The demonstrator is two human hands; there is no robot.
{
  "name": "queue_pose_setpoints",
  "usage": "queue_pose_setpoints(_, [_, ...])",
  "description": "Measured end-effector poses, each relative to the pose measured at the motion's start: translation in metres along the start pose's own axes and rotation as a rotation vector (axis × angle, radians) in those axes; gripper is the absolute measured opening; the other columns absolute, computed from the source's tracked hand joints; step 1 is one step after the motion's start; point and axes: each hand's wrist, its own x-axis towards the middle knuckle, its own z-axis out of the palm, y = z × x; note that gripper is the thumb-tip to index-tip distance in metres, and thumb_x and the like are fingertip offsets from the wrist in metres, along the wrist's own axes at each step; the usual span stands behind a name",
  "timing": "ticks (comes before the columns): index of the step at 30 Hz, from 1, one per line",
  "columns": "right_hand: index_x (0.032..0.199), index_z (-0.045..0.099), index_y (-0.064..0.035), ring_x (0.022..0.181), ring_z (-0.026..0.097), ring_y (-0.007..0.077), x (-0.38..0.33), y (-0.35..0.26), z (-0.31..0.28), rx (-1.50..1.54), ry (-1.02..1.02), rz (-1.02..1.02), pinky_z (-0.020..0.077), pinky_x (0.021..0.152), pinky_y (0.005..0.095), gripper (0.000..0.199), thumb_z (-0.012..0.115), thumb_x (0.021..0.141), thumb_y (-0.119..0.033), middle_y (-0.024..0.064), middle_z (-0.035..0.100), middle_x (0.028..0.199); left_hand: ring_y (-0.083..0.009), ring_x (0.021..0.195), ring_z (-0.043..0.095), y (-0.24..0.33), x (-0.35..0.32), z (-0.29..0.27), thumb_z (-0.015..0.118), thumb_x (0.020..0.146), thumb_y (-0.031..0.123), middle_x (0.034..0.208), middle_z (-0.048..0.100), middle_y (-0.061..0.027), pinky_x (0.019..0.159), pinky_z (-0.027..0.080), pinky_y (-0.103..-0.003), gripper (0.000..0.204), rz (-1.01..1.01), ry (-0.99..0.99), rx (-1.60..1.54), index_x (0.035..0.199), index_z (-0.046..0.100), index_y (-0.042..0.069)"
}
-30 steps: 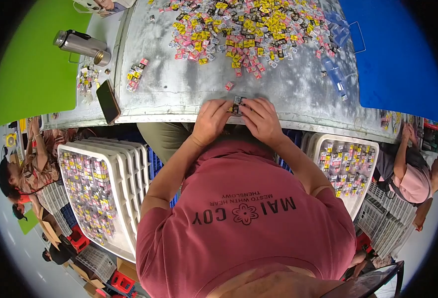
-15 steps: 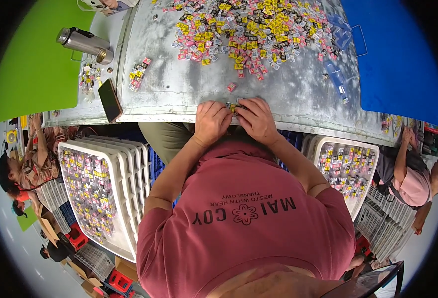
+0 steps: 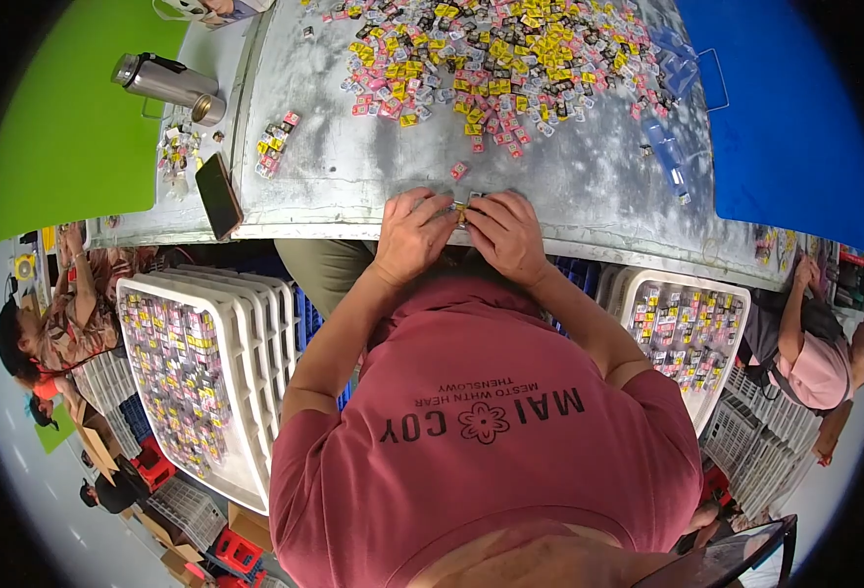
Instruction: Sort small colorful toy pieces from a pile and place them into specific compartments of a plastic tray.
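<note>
- Grey, scuffed, metal-looking worktop [image 3: 353, 171] runs across the room before the seated person, a loose spread of small rectangular yellow, pink, black and white pieces [image 3: 510, 59] over its far part.
- At the near edge, the left hand [image 3: 412, 233] and right hand [image 3: 507, 235] almost meet, fingertips pinching a small yellow-and-dark piece [image 3: 460, 213] between them; fingers hide much of it.
- Just beyond them lies a single pink rectangular piece [image 3: 459, 171]; off to the left, a dark flat phone [image 3: 218, 196].
- White plastic trays [image 3: 246, 412] stand at either side, filled with similar pieces.
- To my eye, the step in hand is close fingertip work on that pinched piece.
- The next move, I'd judge, calls for light, even pressure from both hands, with the piece level.
</note>
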Motion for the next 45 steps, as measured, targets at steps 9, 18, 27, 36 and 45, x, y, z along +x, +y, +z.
queue_pose_setpoints(9, [0.109,0.072,-0.0044,0.115,0.062,0.0329,-0.011,0.013,0.006,0.034,-0.034,-0.056,0.047,0.105,0.0516,0.029,0.078,0.081,-0.011,0.0104,0.067,0.122,-0.027,0.122,0.06,-0.004,0.006,0.002,0.08,0.081,0.014,0.126,0.069,-0.0005,0.096,0.045,-0.041,0.018,0.034,-0.067,-0.033,0.099,0.078,0.011])
queue_pose_setpoints(18, [0.138,0.058,0.0003,0.141,0.046,0.0314,-0.011,0.026,-0.022,0.778,0.004,0.351,0.033,0.119,0.0413,0.044,0.053,0.096,-0.01,0.0182,0.048,0.149,-0.0321,0.138,0.053,0.002,0.007,0.009,0.076,0.085,0.014,0.143,0.06,-0.0083,0.112,0.041,-0.048,0.048,0.068,-0.14,-0.139,0.132,0.065,0.008])
queue_pose_setpoints(27, [0.124,0.068,-0.0035,0.133,0.054,0.03,-0.029,0.026,-0.046,0.411,-0.082,0.356,0.043,0.111,0.0385,0.033,0.064,0.092,0.001,0.0135,0.061,0.138,-0.0308,0.152,0.034,0.012,0.012,0.019,0.069,0.093,0.033,0.166,0.037,-0.0063,0.124,0.026,-0.052,0.073,0.241,-0.445,-0.09,0.158,0.041,0.015])
queue_pose_setpoints(36, [0.112,0.071,-0.0046,0.121,0.062,0.0275,-0.034,0.034,-0.047,0.397,-0.153,0.427,0.0529,0.097,0.0367,0.027,0.077,0.086,-0.003,0.0095,0.064,0.132,-0.0294,0.154,0.031,0.011,0.01,0.019,0.066,0.094,0.044,0.168,0.034,-0.0066,0.126,0.022,-0.052,0.079,0.251,-0.53,0.001,0.161,0.035,0.015])
queue_pose_setpoints(45, [0.107,0.073,-0.0039,0.112,0.064,0.0295,-0.034,0.043,-0.049,0.094,-0.138,0.1,0.0529,0.093,0.0413,0.025,0.08,0.083,-0.008,0.0105,0.067,0.126,-0.0278,0.154,0.03,0.012,0.009,0.017,0.065,0.094,0.047,0.167,0.033,-0.0078,0.127,0.02,-0.05,0.081,0.251,-0.53,0.056,0.16,0.035,0.012])
